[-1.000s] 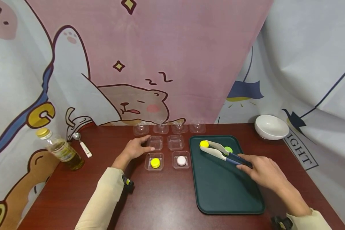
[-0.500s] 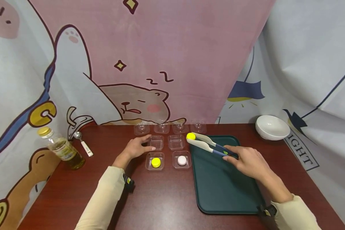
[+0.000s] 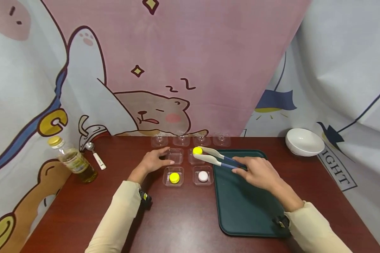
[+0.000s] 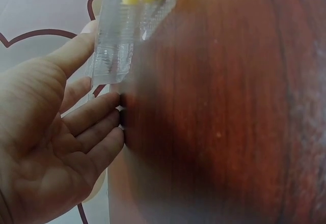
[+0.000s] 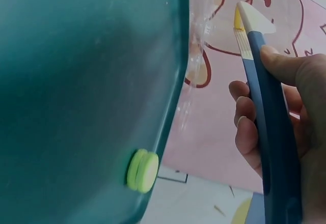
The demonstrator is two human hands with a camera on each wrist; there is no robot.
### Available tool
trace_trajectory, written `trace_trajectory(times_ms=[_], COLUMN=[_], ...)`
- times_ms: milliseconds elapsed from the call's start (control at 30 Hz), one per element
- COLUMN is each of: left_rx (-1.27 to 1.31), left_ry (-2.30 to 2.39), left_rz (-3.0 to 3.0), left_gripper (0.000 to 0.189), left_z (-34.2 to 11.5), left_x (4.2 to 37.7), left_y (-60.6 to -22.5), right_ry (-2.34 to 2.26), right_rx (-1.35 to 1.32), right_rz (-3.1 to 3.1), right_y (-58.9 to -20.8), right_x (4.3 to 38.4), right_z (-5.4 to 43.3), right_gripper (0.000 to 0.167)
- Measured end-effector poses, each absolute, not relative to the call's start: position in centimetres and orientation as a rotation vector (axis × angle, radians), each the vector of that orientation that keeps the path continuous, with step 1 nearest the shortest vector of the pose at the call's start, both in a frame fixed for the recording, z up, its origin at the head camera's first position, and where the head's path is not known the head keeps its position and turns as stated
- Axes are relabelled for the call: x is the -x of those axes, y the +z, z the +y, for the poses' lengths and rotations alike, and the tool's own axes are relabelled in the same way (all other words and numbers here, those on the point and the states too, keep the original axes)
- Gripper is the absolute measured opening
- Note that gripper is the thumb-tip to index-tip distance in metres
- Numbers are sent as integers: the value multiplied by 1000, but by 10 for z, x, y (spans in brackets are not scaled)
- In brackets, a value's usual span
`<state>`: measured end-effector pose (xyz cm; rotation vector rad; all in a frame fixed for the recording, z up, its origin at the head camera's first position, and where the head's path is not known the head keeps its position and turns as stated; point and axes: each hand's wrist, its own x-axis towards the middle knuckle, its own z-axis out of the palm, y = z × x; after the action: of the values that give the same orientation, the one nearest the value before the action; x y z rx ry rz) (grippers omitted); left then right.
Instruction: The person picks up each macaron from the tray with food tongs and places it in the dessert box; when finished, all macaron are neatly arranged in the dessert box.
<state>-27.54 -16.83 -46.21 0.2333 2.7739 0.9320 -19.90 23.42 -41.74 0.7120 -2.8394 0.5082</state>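
In the head view my right hand (image 3: 256, 172) grips blue-handled tongs (image 3: 229, 162) with pale tips. A yellow macaron (image 3: 197, 150) is pinched at the tips, over the back right clear plastic box (image 3: 191, 160). My left hand (image 3: 152, 161) has its thumb and index finger at the left side of the back left box (image 3: 176, 156); its other fingers extend beside it in the left wrist view. Another yellow macaron (image 3: 174, 177) sits in the front left box, and a white macaron (image 3: 203, 176) in the front right one. A green macaron (image 5: 143, 171) lies on the dark green tray (image 3: 240, 211).
Several clear domed lids (image 3: 202, 140) line the table's back edge. A white bowl (image 3: 305, 142) stands at the back right. On the left are an oil bottle (image 3: 74, 161) and a measuring spoon (image 3: 96, 156). A printed cloth (image 3: 228, 70) hangs behind the table.
My right hand has carried the yellow macaron in the tongs leftward from the tray to over the back right box. My left hand has stayed by the back left box.
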Motion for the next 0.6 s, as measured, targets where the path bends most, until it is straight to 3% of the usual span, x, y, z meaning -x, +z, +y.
trace_trajectory(times_ms=[600], left_rx=[-212], left_ry=[948], left_rz=[2759], left_gripper=[78], left_z=[-166], left_x=[274], left_y=[-462], right_ry=[509], right_rx=[-794], right_rz=[-2897], right_y=[-421], right_x=[220], right_z=[188], right_gripper=[44])
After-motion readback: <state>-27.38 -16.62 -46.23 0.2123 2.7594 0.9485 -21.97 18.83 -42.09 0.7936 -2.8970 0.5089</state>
